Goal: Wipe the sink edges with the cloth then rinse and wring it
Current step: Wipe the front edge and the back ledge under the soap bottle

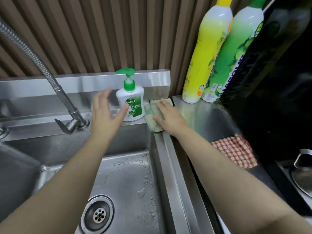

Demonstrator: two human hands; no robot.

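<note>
Right hand (168, 115): laid flat, fingers straight and together, pressing the cloth (154, 118) onto the back right corner of the sink (162, 149) rim; nothing is curled round the fabric, it is pinned, not pinched. Cloth: pale green, folded, lying on the ledge just right of the soap dispenser (130, 100), one end overhanging the basin. Left hand (105, 112): open, fingers spread and relaxed, thumb touching or almost touching the dispenser's side, holding nothing; it looks poised to shift the bottle off the ledge, though contact cannot be confirmed. Both forearms reach forward over the basin. Progress, as judged: wiping stage under way at the corner; the ledge beneath the dispenser remains to be wiped. The faucet (67, 105) shows no running water, so rinsing and wringing are still ahead.
</note>
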